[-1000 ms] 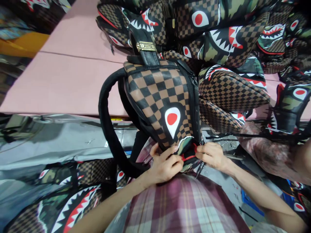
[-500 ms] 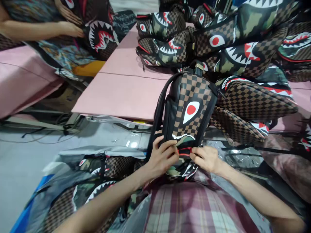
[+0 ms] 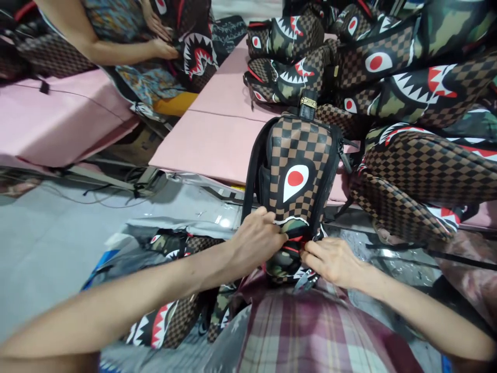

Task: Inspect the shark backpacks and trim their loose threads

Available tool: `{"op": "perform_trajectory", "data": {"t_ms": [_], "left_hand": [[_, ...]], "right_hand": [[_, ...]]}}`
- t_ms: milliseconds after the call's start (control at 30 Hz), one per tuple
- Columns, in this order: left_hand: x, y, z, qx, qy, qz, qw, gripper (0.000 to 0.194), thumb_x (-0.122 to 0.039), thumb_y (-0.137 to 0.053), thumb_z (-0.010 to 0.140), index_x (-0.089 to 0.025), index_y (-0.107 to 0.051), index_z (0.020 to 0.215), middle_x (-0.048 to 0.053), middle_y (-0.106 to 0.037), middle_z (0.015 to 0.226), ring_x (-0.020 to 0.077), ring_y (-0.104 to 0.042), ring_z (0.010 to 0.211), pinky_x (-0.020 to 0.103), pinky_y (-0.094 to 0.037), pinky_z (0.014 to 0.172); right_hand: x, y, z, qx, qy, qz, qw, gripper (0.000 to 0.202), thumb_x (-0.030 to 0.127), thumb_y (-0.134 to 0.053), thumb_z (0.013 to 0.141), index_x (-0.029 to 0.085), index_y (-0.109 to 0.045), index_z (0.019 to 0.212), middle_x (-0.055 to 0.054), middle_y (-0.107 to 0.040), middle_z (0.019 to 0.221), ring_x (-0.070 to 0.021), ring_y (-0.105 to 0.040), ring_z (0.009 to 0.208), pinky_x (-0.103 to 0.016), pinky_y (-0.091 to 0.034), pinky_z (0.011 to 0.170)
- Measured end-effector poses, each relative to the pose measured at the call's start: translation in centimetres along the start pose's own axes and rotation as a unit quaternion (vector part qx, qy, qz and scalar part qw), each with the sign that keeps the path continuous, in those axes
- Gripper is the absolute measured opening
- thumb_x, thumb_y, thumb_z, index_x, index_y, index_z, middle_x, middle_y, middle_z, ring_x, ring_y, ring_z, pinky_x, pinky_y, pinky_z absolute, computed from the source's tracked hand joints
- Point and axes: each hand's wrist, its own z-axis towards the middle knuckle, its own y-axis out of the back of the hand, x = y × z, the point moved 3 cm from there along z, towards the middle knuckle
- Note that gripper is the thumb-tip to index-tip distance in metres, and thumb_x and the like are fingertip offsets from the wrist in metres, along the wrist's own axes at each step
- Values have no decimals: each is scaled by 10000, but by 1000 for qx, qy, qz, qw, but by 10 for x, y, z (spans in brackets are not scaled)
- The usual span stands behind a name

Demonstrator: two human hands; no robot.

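Note:
A small brown-and-black checkered backpack (image 3: pixel 301 155) with a red-and-white eye stands upright in front of me, against the pink table's edge. My left hand (image 3: pixel 262 235) is closed on the left side of its front pocket, at the camouflage panel. Fingers of my right hand (image 3: pixel 330 259) pinch the right end of the pocket's red-edged opening (image 3: pixel 293 246). What exactly the fingertips hold is partly hidden. Below the pocket, a pair of small metal snips (image 3: pixel 306 280) lies near my right hand.
Several similar shark-mouth bags (image 3: pixel 303 70) are piled on the pink table (image 3: pixel 205 140). At the right, checkered bags (image 3: pixel 430 160) overhang its edge. Finished-looking bags lie in an open plastic sack (image 3: pixel 132 230) at my left. Across the table, a co-worker's hands (image 3: pixel 165 49) hold another bag.
My left hand has turned over, with its knuckles up and fingers curled at the pocket. The backpack has straightened slightly. The view has shifted left.

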Motion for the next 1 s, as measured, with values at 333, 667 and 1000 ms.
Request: {"op": "perform_trajectory", "data": {"t_ms": [333,667,1000], "left_hand": [[5,2,29,170,28,8,985,163,-5,-547,680,-129,-602,589,41,-626,589,155,-583,513,229,-335,436],[0,-18,1,41,92,-65,993,167,-52,-432,788,-142,-570,812,41,-643,753,160,-615,617,231,-395,496],[-4,-29,-6,5,117,-38,992,151,-106,-409,831,-146,-554,846,32,-600,717,144,-574,542,230,-377,483]], "right_hand": [[-6,6,4,-27,5,12,1000,262,126,-344,921,150,-579,807,-5,-574,726,-101,-442,532,-258,-286,500],[-20,34,1,19,-211,139,967,425,253,-551,828,213,-442,1237,-62,-587,1070,-155,-610,820,-246,-446,639],[-19,38,46,185,-273,-29,944,287,321,-417,908,165,-615,771,-72,-659,779,-170,-623,611,-254,-278,467]]}}
